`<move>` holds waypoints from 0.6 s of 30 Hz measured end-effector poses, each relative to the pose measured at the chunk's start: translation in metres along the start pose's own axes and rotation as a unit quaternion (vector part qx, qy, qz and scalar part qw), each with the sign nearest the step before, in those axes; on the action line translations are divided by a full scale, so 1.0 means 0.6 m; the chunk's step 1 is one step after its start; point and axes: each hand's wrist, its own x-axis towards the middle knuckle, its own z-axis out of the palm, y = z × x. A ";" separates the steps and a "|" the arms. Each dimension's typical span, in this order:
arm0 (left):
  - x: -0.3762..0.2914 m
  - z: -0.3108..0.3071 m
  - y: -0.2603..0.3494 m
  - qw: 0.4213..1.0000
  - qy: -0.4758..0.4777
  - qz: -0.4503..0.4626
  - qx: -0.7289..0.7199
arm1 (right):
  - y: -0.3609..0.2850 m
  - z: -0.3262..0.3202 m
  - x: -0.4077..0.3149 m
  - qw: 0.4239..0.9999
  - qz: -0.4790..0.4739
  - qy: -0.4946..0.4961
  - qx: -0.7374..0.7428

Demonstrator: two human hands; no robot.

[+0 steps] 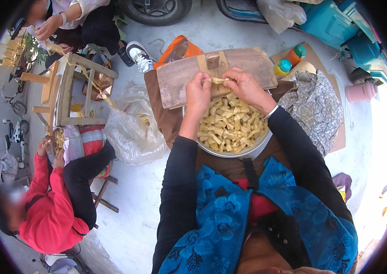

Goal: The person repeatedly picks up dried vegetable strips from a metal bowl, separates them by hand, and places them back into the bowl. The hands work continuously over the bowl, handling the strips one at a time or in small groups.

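Between the fingertips of both hands is one small yellowish folded piece [219, 81], its material not certain. My left hand [199, 89] pinches its left end and my right hand [245, 87] pinches the other. They are over a wooden board [176, 82] that has a raised wooden part [213, 62] near its middle. Just below the board, a round metal basin [236, 156] holds a heap of similar yellowish knotted pieces [231, 123]. The basin rests on brown cloth [161, 113] in front of me.
Patterned cloth [311, 106] and two bottles [294, 55] lie to the right. An orange bag [190, 49] is behind the board. A clear plastic bag [135, 137] and a wooden frame [90, 92] stand left, near two other people, one in a red top [55, 215].
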 end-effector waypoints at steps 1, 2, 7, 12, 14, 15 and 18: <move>-0.001 0.003 0.002 0.999 0.001 0.002 0.038 | 0.003 0.003 -0.001 1.000 -0.003 -0.006 -0.024; -0.001 0.007 0.002 0.997 0.001 0.004 0.076 | 0.006 0.002 -0.001 0.997 0.001 0.000 -0.073; -0.019 -0.018 -0.012 0.971 0.050 0.021 0.232 | -0.005 -0.025 -0.037 0.954 0.254 -0.015 0.159; -0.040 -0.039 -0.038 0.997 0.058 -0.031 0.042 | 0.004 -0.011 -0.102 0.635 0.263 -0.031 0.725; -0.033 -0.053 -0.052 0.995 0.056 -0.054 -0.058 | -0.008 -0.003 -0.115 0.605 0.275 -0.017 0.747; -0.026 -0.059 -0.042 0.992 0.070 -0.076 -0.074 | -0.015 0.002 -0.117 0.590 0.281 -0.012 0.757; 0.032 -0.084 -0.029 0.985 0.093 -0.096 -0.112 | -0.015 0.032 -0.130 0.536 0.301 0.010 0.788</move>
